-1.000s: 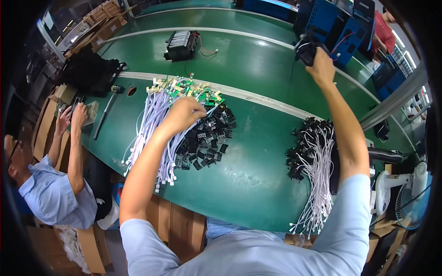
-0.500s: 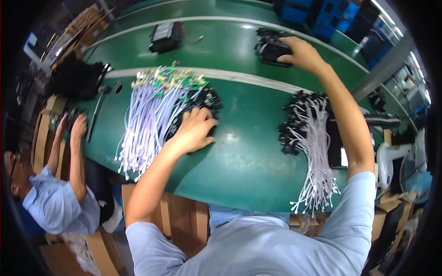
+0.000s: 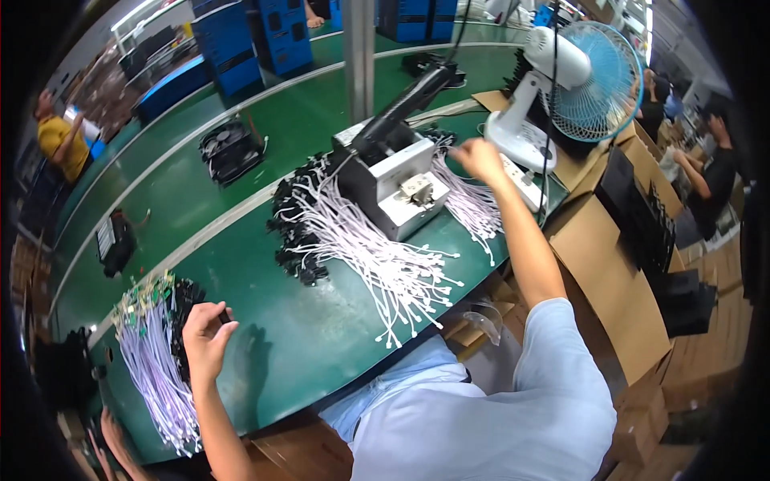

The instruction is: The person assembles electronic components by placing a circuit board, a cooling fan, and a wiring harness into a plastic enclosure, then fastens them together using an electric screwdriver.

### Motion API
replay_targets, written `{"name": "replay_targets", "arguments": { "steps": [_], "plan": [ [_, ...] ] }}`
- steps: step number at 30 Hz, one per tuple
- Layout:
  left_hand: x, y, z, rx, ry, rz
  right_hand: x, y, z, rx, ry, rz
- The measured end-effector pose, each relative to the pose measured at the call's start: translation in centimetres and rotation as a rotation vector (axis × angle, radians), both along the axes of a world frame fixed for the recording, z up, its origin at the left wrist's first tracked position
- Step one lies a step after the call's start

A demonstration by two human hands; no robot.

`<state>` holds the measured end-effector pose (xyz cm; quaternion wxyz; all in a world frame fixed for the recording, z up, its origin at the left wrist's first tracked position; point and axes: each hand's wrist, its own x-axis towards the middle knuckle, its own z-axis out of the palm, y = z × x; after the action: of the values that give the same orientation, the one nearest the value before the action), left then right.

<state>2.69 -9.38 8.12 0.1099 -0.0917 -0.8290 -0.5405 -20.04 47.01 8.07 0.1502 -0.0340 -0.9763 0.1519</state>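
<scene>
My left hand (image 3: 207, 333) is raised beside a heap of small black parts (image 3: 183, 309) at the left. Its thumb and fingers are curled together around something small and dark that I cannot make out. Against that heap lies a thick bundle of white-lilac cables (image 3: 154, 377) with green and yellowish ends. At the far right, my right hand (image 3: 481, 163) reaches over a smaller bundle of white cables (image 3: 472, 204), fingers bent but apart, nothing seen in them. A larger bundle of white cables (image 3: 377, 260) with black parts (image 3: 298, 216) at its far end lies mid-table.
Between the two right-hand bundles stands a grey-black bench device (image 3: 413, 192). A white fan (image 3: 521, 120) with a blue cage and an open cardboard box (image 3: 609, 272) are at the right. Black assemblies (image 3: 231, 151) sit on the green belt beyond a pale rail. Another person's hand shows lower left.
The view has turned to the right. My right hand has left the black assembly on the belt and come to the cables near the fan. My left hand has lifted off the black parts.
</scene>
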Motion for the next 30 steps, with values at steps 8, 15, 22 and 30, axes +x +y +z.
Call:
{"name": "replay_targets", "arguments": {
  "steps": [8, 15, 22, 30],
  "plan": [
    [-1.1, 5.7, 0.4, 0.296, -0.014, -0.042, 1.3, 0.0, -0.3, 0.057, -0.013, 0.054],
    [-0.9, 7.5, 0.0, 0.377, 0.024, 0.052, -0.7, 2.0, 4.1, -0.278, 0.084, 0.142],
    [-2.0, 10.9, 0.3, 0.429, -0.142, 0.080, -2.0, 2.4, 3.7, 0.102, -0.222, 0.190],
    [-0.5, 12.8, 1.4, 0.530, -0.216, -0.037, 3.6, 3.9, 11.4, -1.372, 0.049, 0.174]
  ]
}}
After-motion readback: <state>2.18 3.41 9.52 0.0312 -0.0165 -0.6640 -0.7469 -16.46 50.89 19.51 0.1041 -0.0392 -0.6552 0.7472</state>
